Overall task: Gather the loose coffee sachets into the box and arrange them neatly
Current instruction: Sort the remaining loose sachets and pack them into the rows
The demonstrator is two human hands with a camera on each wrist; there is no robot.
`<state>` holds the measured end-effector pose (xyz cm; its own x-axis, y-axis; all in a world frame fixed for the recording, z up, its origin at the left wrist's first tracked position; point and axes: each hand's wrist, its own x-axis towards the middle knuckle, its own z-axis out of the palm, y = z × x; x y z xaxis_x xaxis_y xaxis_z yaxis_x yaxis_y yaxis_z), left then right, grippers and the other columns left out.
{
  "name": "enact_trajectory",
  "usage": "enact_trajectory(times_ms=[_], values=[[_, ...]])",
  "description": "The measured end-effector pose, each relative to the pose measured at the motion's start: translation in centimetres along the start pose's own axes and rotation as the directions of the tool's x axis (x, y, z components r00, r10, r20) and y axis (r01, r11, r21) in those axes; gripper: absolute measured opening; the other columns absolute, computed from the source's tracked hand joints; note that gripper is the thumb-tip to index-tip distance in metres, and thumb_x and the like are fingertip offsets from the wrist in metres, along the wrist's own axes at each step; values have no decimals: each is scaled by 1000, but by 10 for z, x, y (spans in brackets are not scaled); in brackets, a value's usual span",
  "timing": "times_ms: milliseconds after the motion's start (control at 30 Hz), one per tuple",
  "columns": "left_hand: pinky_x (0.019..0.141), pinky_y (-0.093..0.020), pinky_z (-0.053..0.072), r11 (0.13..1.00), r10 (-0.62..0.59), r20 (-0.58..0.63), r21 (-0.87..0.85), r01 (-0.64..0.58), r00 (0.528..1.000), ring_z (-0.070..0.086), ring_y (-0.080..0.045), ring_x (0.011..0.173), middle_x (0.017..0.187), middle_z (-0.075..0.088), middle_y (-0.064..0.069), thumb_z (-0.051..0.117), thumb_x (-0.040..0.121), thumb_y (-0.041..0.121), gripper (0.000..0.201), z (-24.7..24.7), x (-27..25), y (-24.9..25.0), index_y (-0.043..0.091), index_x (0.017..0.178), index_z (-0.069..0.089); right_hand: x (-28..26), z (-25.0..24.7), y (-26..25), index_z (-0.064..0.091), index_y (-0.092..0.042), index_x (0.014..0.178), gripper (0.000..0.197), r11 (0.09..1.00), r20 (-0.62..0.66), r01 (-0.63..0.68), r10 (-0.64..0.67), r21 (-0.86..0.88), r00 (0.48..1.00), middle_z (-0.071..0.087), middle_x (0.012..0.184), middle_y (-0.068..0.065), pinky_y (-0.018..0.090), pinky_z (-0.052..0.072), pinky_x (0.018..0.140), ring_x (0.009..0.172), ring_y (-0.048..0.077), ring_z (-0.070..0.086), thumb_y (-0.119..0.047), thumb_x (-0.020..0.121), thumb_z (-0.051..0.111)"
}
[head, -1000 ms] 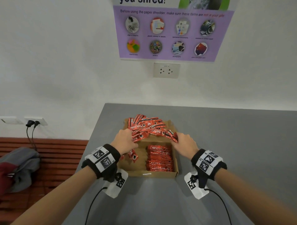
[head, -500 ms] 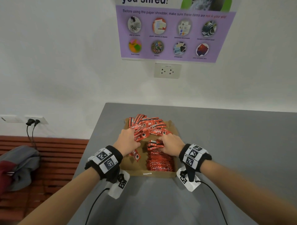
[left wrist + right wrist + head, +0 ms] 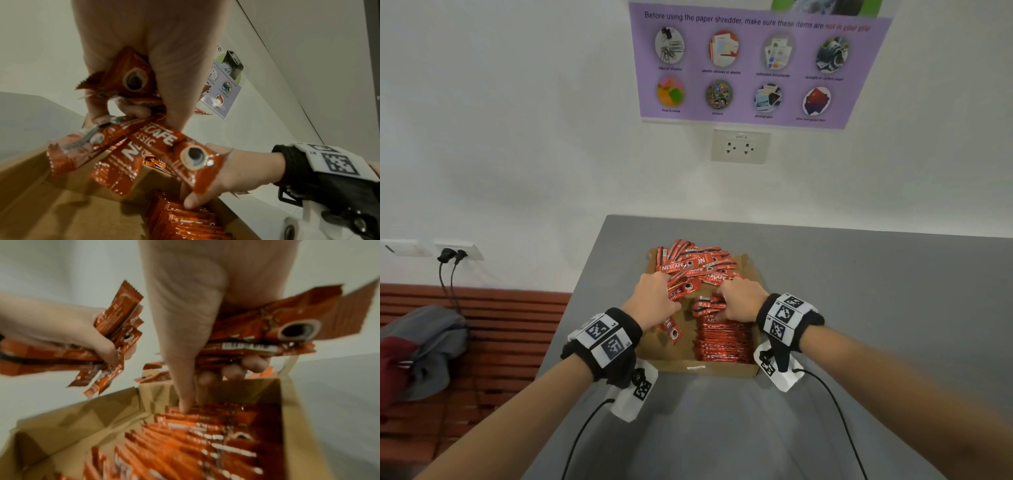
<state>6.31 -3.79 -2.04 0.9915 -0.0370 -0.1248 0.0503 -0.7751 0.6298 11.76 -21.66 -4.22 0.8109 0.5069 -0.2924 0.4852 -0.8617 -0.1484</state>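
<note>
An open cardboard box (image 3: 671, 366) sits on the grey table (image 3: 876, 308). Its right side holds a neat row of red coffee sachets (image 3: 722, 342); a loose heap of sachets (image 3: 695, 265) covers its far end. My left hand (image 3: 654, 301) grips a bunch of sachets (image 3: 131, 81) over the box's left half, some dangling below it. My right hand (image 3: 739, 301) holds another bunch (image 3: 267, 337) above the neat row (image 3: 205, 443), and its thumb (image 3: 185, 402) points down onto that row.
The box's left half shows bare cardboard floor (image 3: 681, 353). A white wall with a socket (image 3: 739, 146) and a purple poster (image 3: 750, 65) stands behind the table. Left of the table is a wooden bench (image 3: 493, 329) with bundled clothing (image 3: 417, 349).
My right hand has moved left from the box's right edge in over the neat row, carrying sachets. The left hand has stayed near the loose heap with its bunch.
</note>
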Motion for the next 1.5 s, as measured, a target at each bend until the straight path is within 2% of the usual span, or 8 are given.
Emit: enact_trajectory(times_ms=[133, 400, 533, 600, 867, 1067, 1200, 1500], values=[[60, -15, 48, 1000, 20, 13, 10, -20, 1000, 55, -6, 61, 82, 62, -2, 66, 83, 10, 11, -1, -1, -2, 10, 83, 55, -3, -8, 8, 62, -11, 102, 25, 995, -33, -24, 28, 94, 999, 66, 101, 4, 26, 44, 72, 87, 20, 62, -29, 85, 64], [55, -14, 43, 999, 38, -5, -1, -38, 999, 54, -5, 58, 73, 58, 3, 65, 83, 11, 18, 0, -1, -3, 14, 74, 51, -9, 4, 13, 63, -14, 106, 27, 993, -42, -52, 57, 107, 997, 67, 104, 3, 30, 49, 80, 92, 20, 63, -31, 86, 63], [51, -6, 38, 990, 40, -123, -130, -56, 992, 53, 3, 48, 58, 53, 11, 64, 82, 9, 35, 0, -3, 5, 22, 57, 43, -25, -6, -4, 62, -11, 91, 28, 838, -308, 80, 108, 540, 945, 63, 82, -1, 20, 45, 67, 70, 11, 58, -38, 90, 57], [50, -5, 37, 984, 38, -209, -165, -74, 977, 52, 3, 51, 58, 53, 12, 64, 83, 13, 35, -1, -1, 13, 23, 56, 45, -36, -9, -23, 59, -6, 80, 35, 759, -313, 166, 52, 629, 948, 58, 70, 2, 12, 37, 58, 59, 9, 49, -40, 89, 57], [55, -13, 38, 925, -69, -339, -374, -67, 938, 52, -2, 57, 62, 57, 7, 60, 86, 13, 34, 1, 2, 17, 22, 57, 46, -40, 0, -34, 66, -10, 89, 14, 715, -324, 193, 50, 672, 945, 70, 89, 1, 14, 46, 70, 82, 14, 64, -22, 84, 69], [63, -18, 47, 842, -164, -285, -540, -17, 944, 61, -5, 65, 72, 65, 4, 58, 89, 13, 18, -2, 2, -2, 18, 72, 57, -48, 11, -13, 65, -9, 94, 20, 606, -253, 99, 175, 790, 952, 71, 89, 3, 26, 53, 75, 80, 16, 67, -28, 88, 63], [83, -38, 54, 799, -222, -198, -598, 62, 955, 67, -19, 83, 88, 70, -6, 53, 93, 19, 13, 8, 5, -10, 11, 96, 62, -50, 12, -12, 59, -20, 78, 13, 596, -245, 97, 173, 797, 954, 66, 71, -7, 14, 46, 66, 66, 1, 63, -23, 90, 60], [87, -40, 54, 716, -160, -69, -695, 68, 985, 68, -25, 90, 94, 72, -9, 64, 85, 7, 9, 8, 1, -7, 14, 89, 67, -37, 5, -21, 66, -10, 98, 17, 722, -294, 101, 146, 684, 945, 69, 92, -2, 16, 47, 74, 83, 9, 63, -22, 87, 65]])
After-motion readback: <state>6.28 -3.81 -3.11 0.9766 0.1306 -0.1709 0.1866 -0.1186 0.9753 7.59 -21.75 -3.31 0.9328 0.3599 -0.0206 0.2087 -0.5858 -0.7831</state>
